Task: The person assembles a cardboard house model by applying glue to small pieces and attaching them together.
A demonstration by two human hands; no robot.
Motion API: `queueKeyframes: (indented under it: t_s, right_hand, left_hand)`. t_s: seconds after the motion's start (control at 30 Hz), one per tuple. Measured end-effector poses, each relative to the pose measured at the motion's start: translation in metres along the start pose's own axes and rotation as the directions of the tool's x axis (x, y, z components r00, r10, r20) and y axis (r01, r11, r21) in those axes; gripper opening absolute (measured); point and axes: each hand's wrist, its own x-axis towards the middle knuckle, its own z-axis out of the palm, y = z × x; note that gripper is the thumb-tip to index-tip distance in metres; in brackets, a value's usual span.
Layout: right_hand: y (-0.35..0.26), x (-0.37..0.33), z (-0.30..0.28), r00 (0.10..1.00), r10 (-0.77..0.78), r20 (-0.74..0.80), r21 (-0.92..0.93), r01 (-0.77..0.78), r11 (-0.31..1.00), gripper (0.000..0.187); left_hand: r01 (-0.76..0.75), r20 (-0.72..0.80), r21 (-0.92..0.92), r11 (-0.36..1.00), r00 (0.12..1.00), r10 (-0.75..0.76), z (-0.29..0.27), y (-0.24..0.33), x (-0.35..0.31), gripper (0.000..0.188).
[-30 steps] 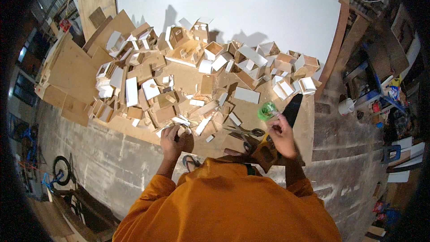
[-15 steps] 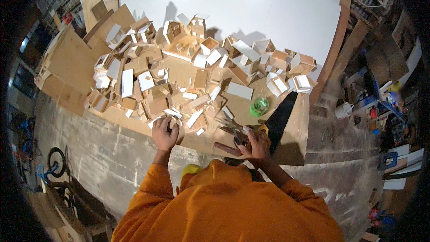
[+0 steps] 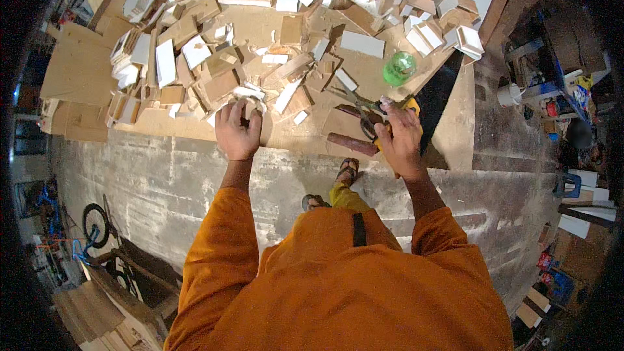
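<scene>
Left hand (image 3: 238, 131) curled around a small white scrap (image 3: 247, 93) at the near edge of the table (image 3: 195, 127). Right hand (image 3: 402, 138) closed over a yellow-handled tool (image 3: 412, 105), just beside scissors (image 3: 361, 108) and a green bottle (image 3: 399, 68).

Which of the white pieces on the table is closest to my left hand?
The small curved white scrap just past the left hand, right at its fingertips. The other white pieces lie farther up the pile or off to the sides.
</scene>
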Motion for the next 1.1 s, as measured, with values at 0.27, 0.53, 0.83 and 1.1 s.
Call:
queueKeyframes:
  t_s: [0.27, 0.53, 0.83, 1.1]
  right_hand:
    - [0.004, 0.0, 0.002, 0.996, 0.031, 0.081, -0.072, -0.025, 0.997, 0.05]
    - [0.015, -0.007, -0.006, 0.974, 0.124, -0.191, 0.131, -0.1, 0.986, 0.049]
    - [-0.002, -0.031, -0.032, 0.999, -0.005, 0.048, -0.176, 0.013, 0.984, 0.09]
    - [0.04, -0.059, -0.047, 0.997, -0.071, 0.041, -0.011, 0.072, 0.997, 0.088]
  left_hand:
    - [-0.025, -0.048, 0.004, 1.0, 0.999, 0.026, 0.004, -0.004, -0.003, 0.028]
    - [-0.006, -0.043, 0.003, 1.0, 0.999, 0.006, 0.006, -0.004, -0.002, 0.029]
    - [-0.003, -0.044, 0.02, 1.0, 0.999, 0.004, 0.001, 0.002, -0.003, 0.029]
    - [-0.024, -0.03, 0.012, 1.0, 0.999, 0.025, 0.0, 0.002, -0.002, 0.028]
